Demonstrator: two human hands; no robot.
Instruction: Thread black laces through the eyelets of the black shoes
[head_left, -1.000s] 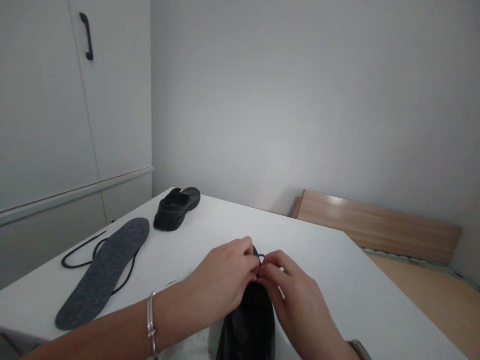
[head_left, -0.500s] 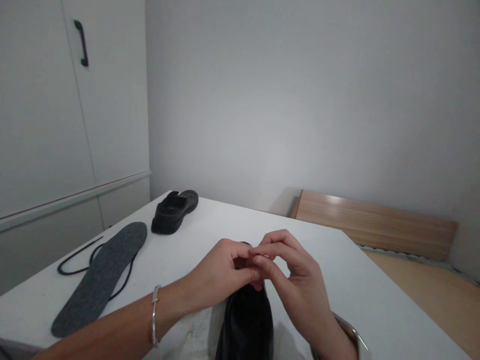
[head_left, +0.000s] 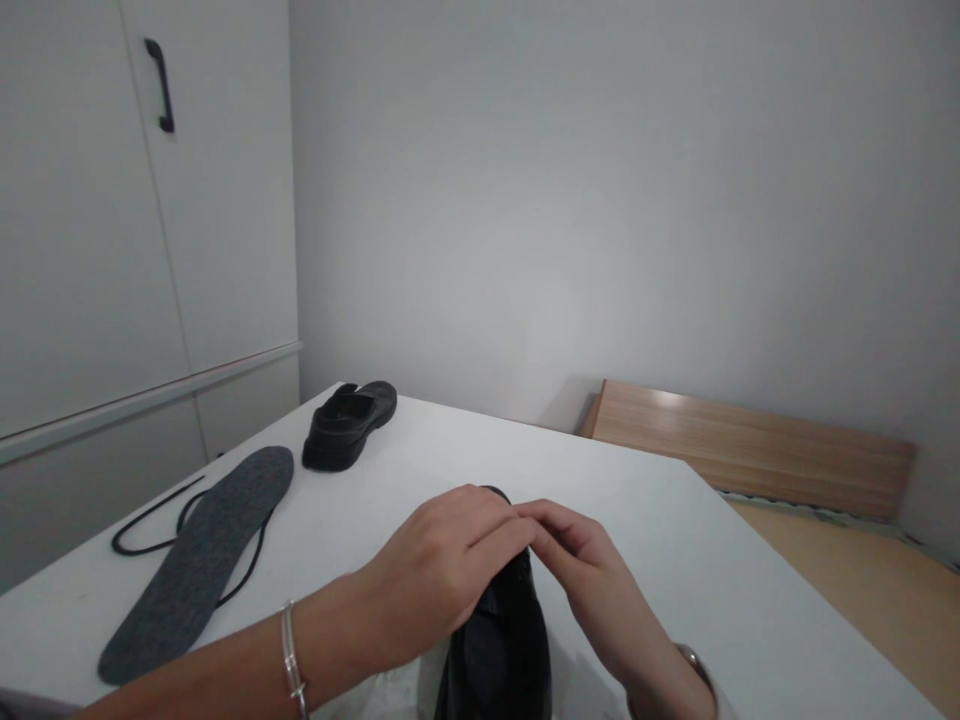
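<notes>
Now the white surface [head_left: 660, 520] carries everything, and its far things lie as they did half a second ago: the grey insole [head_left: 199, 560] at the left, the loose black shoelace [head_left: 150, 520] looped partly under it, and the second black shoe [head_left: 349, 423] near the far corner. Close to the person, the black shoe [head_left: 499, 655] sits under both hands, toe pointing away. Since the earlier frame the hands have dropped from a raised pinch onto the shoe's front. The left hand [head_left: 439, 575] lies curled over its top, fingers bent and touching the leather. The right hand [head_left: 589, 585] meets it fingertip to fingertip, its grip pinched closed; whether a lace is between them, I cannot tell.
</notes>
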